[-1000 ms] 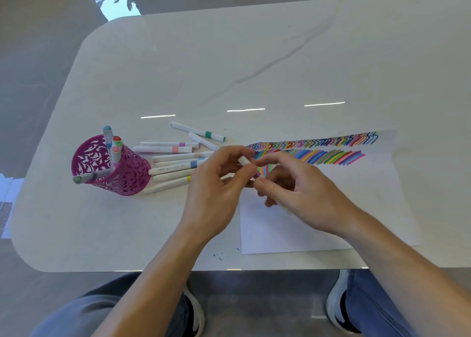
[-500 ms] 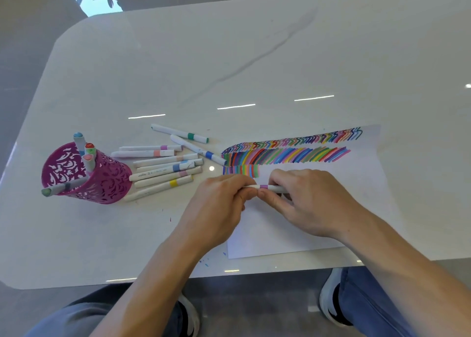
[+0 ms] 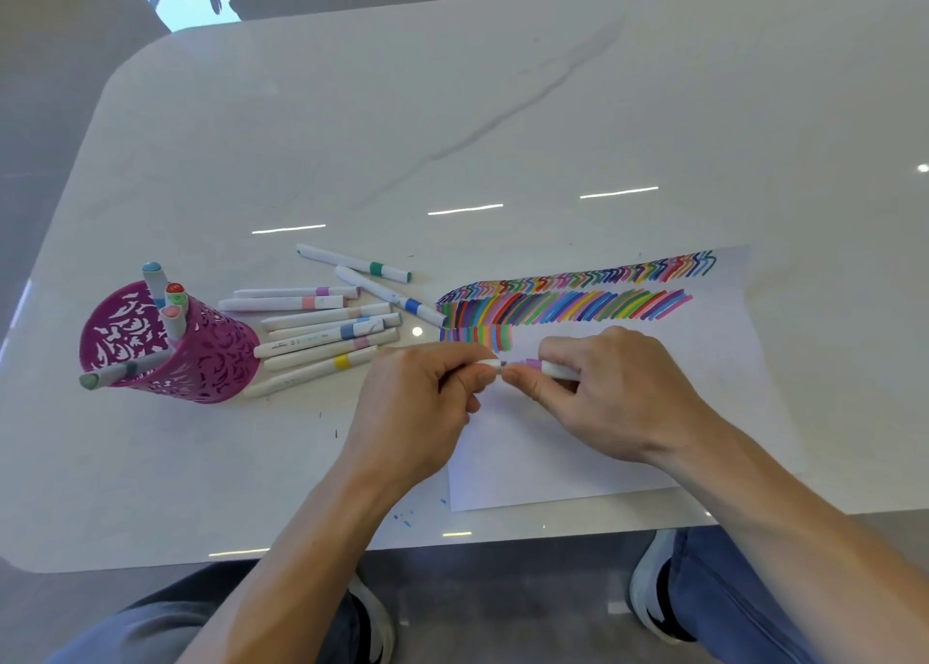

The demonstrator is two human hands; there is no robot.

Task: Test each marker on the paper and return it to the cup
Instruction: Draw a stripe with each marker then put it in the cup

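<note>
I saw the right hand (image 3: 618,397) hold the purple-band marker (image 3: 550,368) tight, just over the paper (image 3: 553,462). The left hand (image 3: 422,402) pinched its white cap (image 3: 490,364). The pink cup (image 3: 201,357) stood well apart on the left, beside some loose markers (image 3: 321,334).

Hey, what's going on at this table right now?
A person is holding a purple-banded marker over the paper with both hands: the left hand pinches its cap end, the right hand grips the barrel. The paper already carries rows of coloured test strokes. Several markers lie loose on the table beside the pink cup, which holds a few others.
</note>
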